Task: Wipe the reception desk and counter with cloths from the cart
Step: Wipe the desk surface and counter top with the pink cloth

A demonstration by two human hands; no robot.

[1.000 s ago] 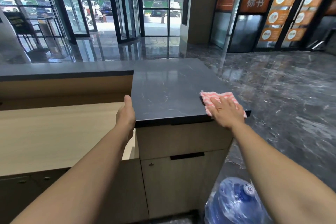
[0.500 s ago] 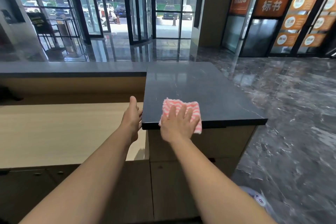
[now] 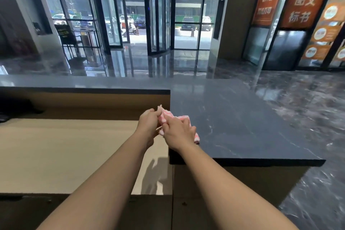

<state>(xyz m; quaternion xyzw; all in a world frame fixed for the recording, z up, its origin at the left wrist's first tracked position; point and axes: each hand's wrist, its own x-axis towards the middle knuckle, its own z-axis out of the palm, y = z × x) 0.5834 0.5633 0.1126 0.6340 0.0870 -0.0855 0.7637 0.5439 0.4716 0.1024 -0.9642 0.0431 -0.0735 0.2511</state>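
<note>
Head view: the cloth (image 3: 183,117) is pink-and-white striped and bunched up, not laid flat. It sits at the left edge of the dark stone desk (image 3: 242,121), where that top steps down to the pale wooden lower desk (image 3: 65,151).

The left hand (image 3: 148,124) grips the cloth's far left end, which pokes up past the knuckles as a small peak. This hand hangs over the lower desk, just off the dark edge. The right hand (image 3: 177,133) lies over the rest of the cloth, with its fingers (image 3: 187,124) bent down and clamped on the fabric. The hands are close together with the cloth between them. A striped corner shows below the right hand's outer side. It looks to rest on the dark top, but I can't confirm contact.

Hard to see:
- Most of the cloth is under the right hand, so its folds and true outline are unknown.
- The left fingertips are tucked behind the hand and cloth. The grip is clear, but exact finger placement is not.
- A dark object (image 3: 16,107) at the far left of the lower desk is cut by the frame edge, so I can't identify it.
- The orange signs (image 3: 302,0) at top right carry white characters, and the narrower one beside them is too blurred to read.
- The marble floor (image 3: 308,117) at right is smeared by blur.
- Both forearms run out of the bottom of the frame.
</note>
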